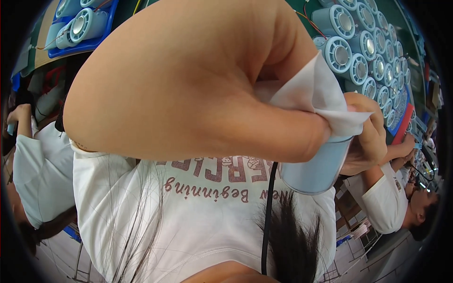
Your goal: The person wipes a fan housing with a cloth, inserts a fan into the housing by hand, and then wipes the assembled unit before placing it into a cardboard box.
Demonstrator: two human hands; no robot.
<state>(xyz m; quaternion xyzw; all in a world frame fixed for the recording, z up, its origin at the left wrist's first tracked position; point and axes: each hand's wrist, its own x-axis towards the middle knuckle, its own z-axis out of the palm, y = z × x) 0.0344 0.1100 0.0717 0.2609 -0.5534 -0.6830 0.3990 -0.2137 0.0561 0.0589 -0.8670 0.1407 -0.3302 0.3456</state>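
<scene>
My left hand (pixel 250 104) is close to the camera, its thumb stretched across and its fingers curled round a thin white wiping cloth (pixel 309 92). The cloth is folded over the upper end of a pale blue cylinder (pixel 314 165) with a shiny, clear-looking rim. Behind it, my right hand (pixel 368 129) grips the cylinder from the right side with bent fingers. The cloth and my left thumb hide the cylinder's upper end. The fingertips of my left hand are partly hidden behind the cloth.
Several pale blue round housings with silver centres (pixel 339 54) stand close together on the green table at the right. More lie in a blue tray (pixel 71 49) at the far left. Thin wires trail near both groups. Co-workers in white shirts (pixel 45 174) sit on either side.
</scene>
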